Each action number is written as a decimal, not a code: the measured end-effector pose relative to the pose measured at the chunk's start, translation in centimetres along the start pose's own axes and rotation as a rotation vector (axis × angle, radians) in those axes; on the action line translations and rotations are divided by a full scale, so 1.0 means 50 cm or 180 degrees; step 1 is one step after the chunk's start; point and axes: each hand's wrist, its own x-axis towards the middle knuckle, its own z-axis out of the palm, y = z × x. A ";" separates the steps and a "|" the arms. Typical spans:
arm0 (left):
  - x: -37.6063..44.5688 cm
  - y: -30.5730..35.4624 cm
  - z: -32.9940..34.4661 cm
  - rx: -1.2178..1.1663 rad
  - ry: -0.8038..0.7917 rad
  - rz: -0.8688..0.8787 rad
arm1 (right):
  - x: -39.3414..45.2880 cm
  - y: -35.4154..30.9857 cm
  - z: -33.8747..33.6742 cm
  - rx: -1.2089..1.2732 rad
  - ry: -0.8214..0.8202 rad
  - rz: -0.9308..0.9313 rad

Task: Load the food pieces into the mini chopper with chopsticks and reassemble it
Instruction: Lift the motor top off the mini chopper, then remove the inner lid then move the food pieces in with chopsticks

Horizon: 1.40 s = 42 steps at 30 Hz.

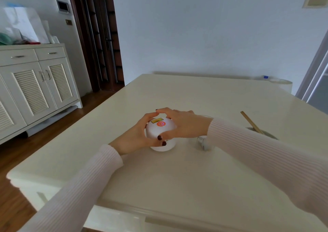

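Mini chopper (160, 134) on table (195, 169), left hand (136, 136) and right hand (182, 125) fingers wrapped around it.

Chopper (160, 136) on table (195, 178), chopsticks (251, 123) right.

Both hands' fingers (150, 117) clasp the white mini chopper (160, 134) on the table (195, 169).

Bowl (269, 135) behind right sleeve (257, 148), contents hidden; chopsticks (251, 122) partly hidden.
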 end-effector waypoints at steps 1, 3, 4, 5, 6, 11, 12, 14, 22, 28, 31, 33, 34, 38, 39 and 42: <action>0.000 0.005 0.000 0.0039 -0.0007 0.0000 | -0.002 0.002 -0.002 0.0005 0.0015 -0.0021; -0.001 0.016 -0.004 0.0167 -0.0003 -0.0020 | -0.008 0.008 -0.007 0.0031 0.0047 -0.0047; -0.002 0.023 -0.007 0.0242 0.0010 -0.0011 | -0.012 0.012 -0.011 0.0050 0.0068 -0.0063; -0.002 0.030 -0.011 0.0301 0.0030 0.0024 | -0.016 0.016 -0.016 0.0067 0.0095 -0.0092; -0.001 0.038 -0.014 0.0351 0.0054 0.0070 | -0.022 0.021 -0.022 0.0078 0.0133 -0.0128; 0.012 0.092 -0.013 0.0632 0.0195 0.0312 | -0.056 0.046 -0.057 0.0076 0.0409 -0.0127; 0.017 0.106 -0.007 0.0698 0.0236 0.0367 | -0.065 0.054 -0.064 0.0054 0.0469 -0.0096; 0.029 0.129 0.007 0.0875 0.0296 0.0450 | -0.081 0.070 -0.076 0.0035 0.0565 -0.0038; 0.088 0.178 0.083 0.1546 0.0164 0.0679 | -0.123 0.132 -0.094 -0.0166 0.0674 0.0246; 0.125 0.189 0.121 0.2006 -0.0135 0.0522 | -0.124 0.152 -0.090 -0.0338 0.0593 0.0401; 0.138 0.194 0.134 0.2275 -0.0273 0.0423 | -0.116 0.158 -0.085 -0.0443 0.0541 0.0430; 0.144 0.195 0.139 0.2391 -0.0324 0.0389 | -0.109 0.160 -0.080 -0.0499 0.0527 0.0441; 0.147 0.195 0.140 0.2429 -0.0337 0.0374 | -0.106 0.162 -0.078 -0.0534 0.0529 0.0447; 0.159 0.194 0.140 0.2567 -0.0357 0.0280 | -0.094 0.164 -0.069 -0.0604 0.0547 0.0469; 0.161 0.194 0.141 0.2616 -0.0356 0.0270 | -0.092 0.164 -0.068 -0.0600 0.0541 0.0469; 0.166 0.192 0.147 0.2689 -0.0335 0.0264 | -0.089 0.164 -0.064 -0.0632 0.0551 0.0468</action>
